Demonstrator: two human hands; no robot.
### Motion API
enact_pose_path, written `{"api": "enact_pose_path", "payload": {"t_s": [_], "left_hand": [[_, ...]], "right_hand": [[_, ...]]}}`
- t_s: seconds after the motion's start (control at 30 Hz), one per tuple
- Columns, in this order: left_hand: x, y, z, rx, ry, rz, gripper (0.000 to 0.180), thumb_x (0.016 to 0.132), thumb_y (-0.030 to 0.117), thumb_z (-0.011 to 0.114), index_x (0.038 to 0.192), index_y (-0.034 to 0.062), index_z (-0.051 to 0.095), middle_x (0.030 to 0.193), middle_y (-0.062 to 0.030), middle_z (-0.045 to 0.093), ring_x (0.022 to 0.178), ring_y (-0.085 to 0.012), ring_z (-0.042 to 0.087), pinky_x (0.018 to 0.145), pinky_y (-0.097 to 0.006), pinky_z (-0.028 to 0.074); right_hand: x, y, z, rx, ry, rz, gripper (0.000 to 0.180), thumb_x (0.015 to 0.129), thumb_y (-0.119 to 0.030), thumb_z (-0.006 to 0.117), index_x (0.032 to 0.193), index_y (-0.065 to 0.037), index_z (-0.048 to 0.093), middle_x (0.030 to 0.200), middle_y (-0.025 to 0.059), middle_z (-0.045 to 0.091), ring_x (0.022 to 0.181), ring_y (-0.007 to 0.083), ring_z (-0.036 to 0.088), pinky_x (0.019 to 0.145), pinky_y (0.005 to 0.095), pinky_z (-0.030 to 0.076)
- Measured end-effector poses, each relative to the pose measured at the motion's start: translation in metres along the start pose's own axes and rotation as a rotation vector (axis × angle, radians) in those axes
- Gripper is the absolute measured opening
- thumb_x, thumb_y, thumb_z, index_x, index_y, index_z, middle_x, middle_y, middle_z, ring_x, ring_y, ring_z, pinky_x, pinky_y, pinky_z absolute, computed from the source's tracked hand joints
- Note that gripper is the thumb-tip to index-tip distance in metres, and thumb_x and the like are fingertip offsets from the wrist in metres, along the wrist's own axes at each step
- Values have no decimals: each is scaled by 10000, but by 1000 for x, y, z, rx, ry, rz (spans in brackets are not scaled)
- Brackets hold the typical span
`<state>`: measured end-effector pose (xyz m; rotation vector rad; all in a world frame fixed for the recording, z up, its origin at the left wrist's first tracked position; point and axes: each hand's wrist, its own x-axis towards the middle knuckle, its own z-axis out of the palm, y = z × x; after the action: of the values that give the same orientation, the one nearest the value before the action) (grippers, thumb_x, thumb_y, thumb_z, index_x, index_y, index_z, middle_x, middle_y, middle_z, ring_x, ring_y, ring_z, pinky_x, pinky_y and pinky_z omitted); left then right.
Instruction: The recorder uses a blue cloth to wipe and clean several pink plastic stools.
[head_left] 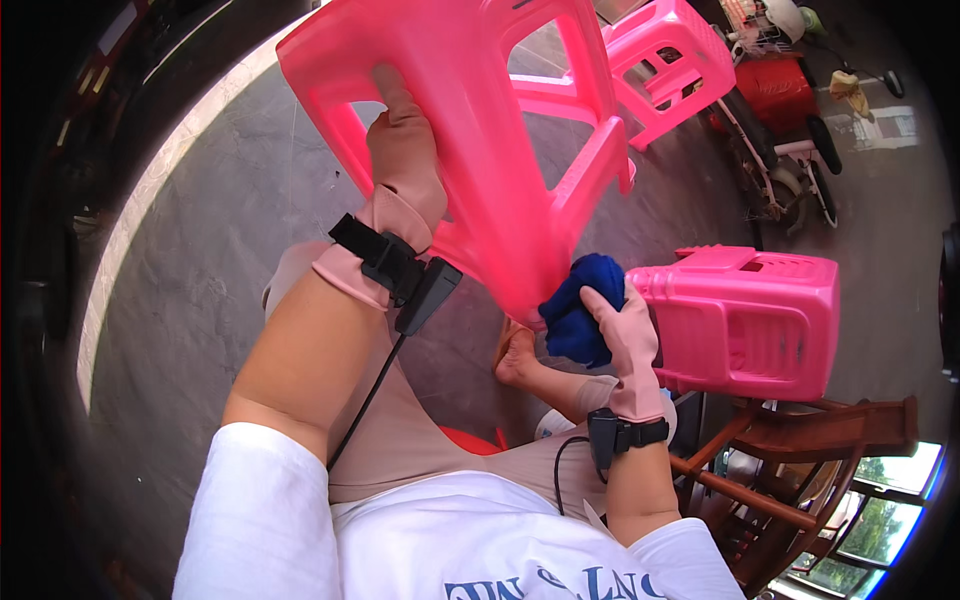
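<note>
A bright pink plastic stool (475,150) is held tilted in front of me, one leg end pointing down toward my lap. My left hand (405,150), in a pale pink rubber glove, is closed on the stool's side beside an opening, with one digit along the pink surface. My right hand (628,335), in a matching glove, grips a bunched dark blue cloth (580,315). The cloth is pressed against the lower end of that stool leg and partly covers it. Black straps with small boxes and cables sit on both wrists.
Another pink stool (650,35) stands beyond the held one. A further pink stool (690,335) lies on its side at my right, near a brown wooden chair (850,425). A small wheeled vehicle with a red part (780,95) is at far right. Grey floor (200,230) lies below.
</note>
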<state>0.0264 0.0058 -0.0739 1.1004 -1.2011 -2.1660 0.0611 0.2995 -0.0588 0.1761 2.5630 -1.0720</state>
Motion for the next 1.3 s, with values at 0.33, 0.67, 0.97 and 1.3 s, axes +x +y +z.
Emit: {"api": "enact_pose_path", "payload": {"t_s": [0.33, 0.67, 0.97, 1.3], "left_hand": [[25, -11, 3, -83, 38, 147, 809, 944, 769, 379, 947, 16, 676, 779, -58, 668, 660, -169, 649, 609, -313, 533], [15, 20, -9, -249, -71, 45, 797, 974, 730, 358, 1049, 6, 681, 913, -63, 700, 792, -156, 675, 701, -307, 559], [19, -15, 0, -179, -29, 212, 790, 977, 730, 358, 1037, 15, 688, 903, -62, 698, 777, -145, 664, 697, -294, 535], [27, 2, -10, -235, -62, 81, 789, 940, 755, 405, 1187, 44, 639, 1078, -42, 679, 960, -156, 648, 864, -325, 532]], "right_hand": [[113, -1, 46, 304, 210, -674, 490, 896, -232, 767, 1353, -186, 594, 1311, 147, 613, 1185, 268, 602, 1029, 414, 472], [72, -49, 59, -105, 327, -884, 288, 857, -187, 730, 1095, -47, 647, 1054, 210, 627, 989, 446, 581, 887, 491, 462], [194, -56, 2, 82, 339, -496, 538, 944, -365, 702, 1290, 27, 579, 1291, 234, 604, 1197, 378, 586, 1046, 425, 444], [35, -102, 64, -138, 31, -1041, 400, 680, -53, 837, 1048, -25, 683, 1023, 172, 652, 939, 385, 640, 852, 440, 512]]}}
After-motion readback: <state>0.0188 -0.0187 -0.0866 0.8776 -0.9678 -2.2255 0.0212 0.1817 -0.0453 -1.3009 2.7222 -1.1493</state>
